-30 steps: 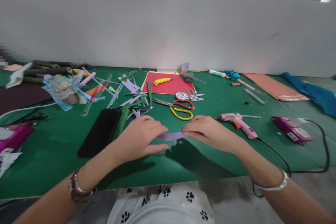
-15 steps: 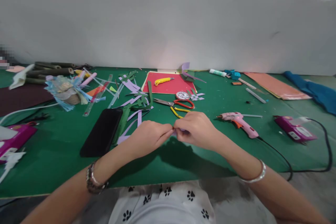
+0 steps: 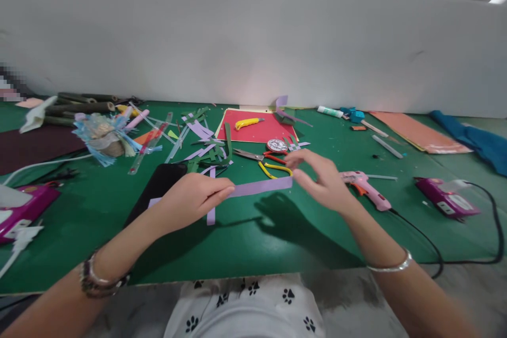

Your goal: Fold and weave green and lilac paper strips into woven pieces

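Note:
My left hand (image 3: 194,198) is closed in a pinch on a lilac paper strip (image 3: 261,187) that stretches to the right above the green table (image 3: 253,243). A second lilac strip (image 3: 211,206) hangs down below my fingers. My right hand (image 3: 320,179) hovers at the strip's right end with its fingers spread and nothing in them. Yellow-and-red scissors (image 3: 269,161) lie just behind my right hand. A black phone (image 3: 158,185) lies partly under my left hand.
A pink glue gun (image 3: 364,187) with a black cord lies right of my hand. Green and lilac strips (image 3: 206,142), a red sheet (image 3: 257,127) with a yellow cutter (image 3: 245,123), a magenta box (image 3: 446,195) and a white partition (image 3: 253,37) surround the work spot.
My hands were pinched together on the strip half a second ago. They have now come apart: the left keeps the strip stretched out, the right has let go and opened.

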A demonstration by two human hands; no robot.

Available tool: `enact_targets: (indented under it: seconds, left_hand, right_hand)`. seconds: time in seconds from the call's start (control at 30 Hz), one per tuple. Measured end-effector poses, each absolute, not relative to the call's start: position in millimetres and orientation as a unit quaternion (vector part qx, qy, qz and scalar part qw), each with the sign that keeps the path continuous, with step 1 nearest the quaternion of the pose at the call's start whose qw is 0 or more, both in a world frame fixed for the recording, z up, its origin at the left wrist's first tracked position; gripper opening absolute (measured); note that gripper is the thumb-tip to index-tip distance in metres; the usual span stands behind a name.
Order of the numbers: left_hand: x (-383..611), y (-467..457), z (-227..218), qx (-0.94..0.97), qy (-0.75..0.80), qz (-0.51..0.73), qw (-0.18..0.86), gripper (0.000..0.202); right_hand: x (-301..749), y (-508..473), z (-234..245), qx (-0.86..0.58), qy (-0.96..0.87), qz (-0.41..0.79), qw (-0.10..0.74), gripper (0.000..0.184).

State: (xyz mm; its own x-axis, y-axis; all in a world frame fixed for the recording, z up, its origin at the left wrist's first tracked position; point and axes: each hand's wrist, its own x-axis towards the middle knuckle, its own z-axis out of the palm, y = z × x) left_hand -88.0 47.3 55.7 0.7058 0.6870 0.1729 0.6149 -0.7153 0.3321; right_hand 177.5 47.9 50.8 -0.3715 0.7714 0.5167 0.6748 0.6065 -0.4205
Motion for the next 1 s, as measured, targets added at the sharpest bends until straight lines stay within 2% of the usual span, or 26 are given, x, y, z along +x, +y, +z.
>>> enact_targets:
  seconds: [0.13,0.3,0.4,0.5,0.7,0.87,1.0]
  left_hand:
    - [-77.1,47.4,57.1,0.933,0.308,0.175,0.063,0.031]
    - [-54.3,48.0,48.9,0.940,0.254,0.211,-0.089,0.025]
    - [-43.8,50.2,44.4,0.912,0.230,0.258,-0.223,0.027]
    - [-45.3,53.5,43.8,0.889,0.209,0.282,-0.293,0.023]
    - [-79.6,62.0,44.5,0.868,0.231,0.264,-0.351,0.023]
    - [-115.0,70.2,37.0,0.861,0.227,0.236,-0.389,0.026]
    - [-137.4,76.5,30.2,0.837,0.282,0.209,-0.420,0.031]
  right_hand:
    - [153.8,41.2,59.1,-0.383,-0.886,0.112,0.236,0.018]
    - [137.4,36.8,61.7,-0.373,-0.910,0.048,0.175,0.033]
    - [132.5,37.5,63.0,-0.364,-0.914,0.053,0.173,0.035]
    - [135.9,38.0,67.2,-0.347,-0.916,0.076,0.184,0.034]
    - [166.0,35.4,81.3,-0.394,-0.881,0.121,0.231,0.036]
    - [191.2,30.1,93.6,-0.446,-0.858,0.118,0.226,0.038]
    - [200.9,27.4,99.8,-0.477,-0.848,0.099,0.211,0.040]
